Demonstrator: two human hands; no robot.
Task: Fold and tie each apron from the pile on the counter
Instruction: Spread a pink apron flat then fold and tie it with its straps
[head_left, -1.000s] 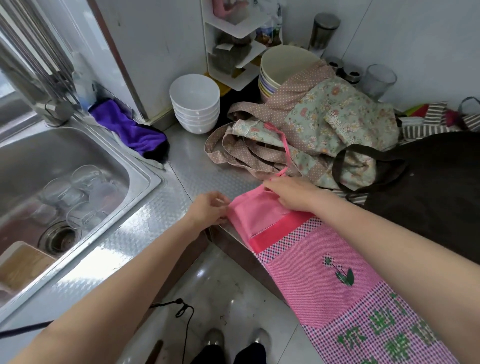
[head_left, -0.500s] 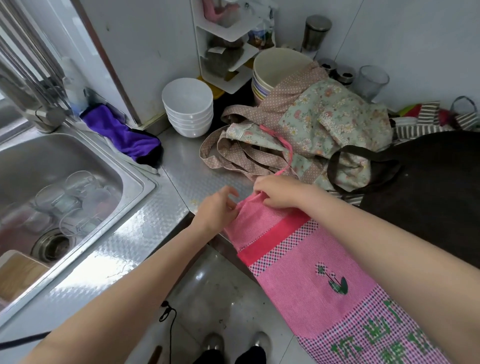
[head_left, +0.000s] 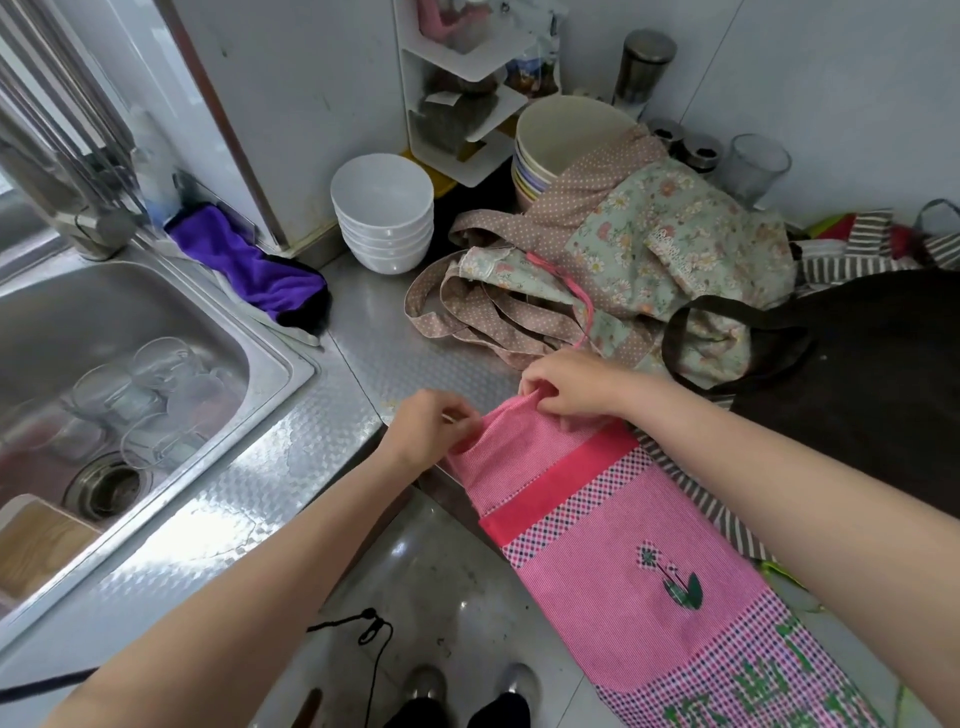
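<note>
A pink checked apron (head_left: 618, 545) lies over the counter's inner corner and hangs toward the floor. My left hand (head_left: 431, 428) pinches its top left corner. My right hand (head_left: 566, 384) pinches the top edge a little further right, and the cloth bunches between the two hands. The apron's thin pink strap (head_left: 571, 286) trails back over a floral apron (head_left: 670, 244) with dotted brown ties, heaped behind. A dark brown apron (head_left: 852, 374) lies to the right, and a striped one (head_left: 862, 244) shows behind it.
A steel sink (head_left: 156, 291) with several glasses sits at left, a purple cloth (head_left: 244, 260) beside it. Stacked white bowls (head_left: 384, 218), a stack of larger bowls (head_left: 561, 145), a white corner shelf (head_left: 457, 88), jars and a glass (head_left: 756, 166) stand at the back.
Both hands have drawn closer together on the apron's top edge, so the flat cloth now bunches up between them. The camera view has shifted slightly.
</note>
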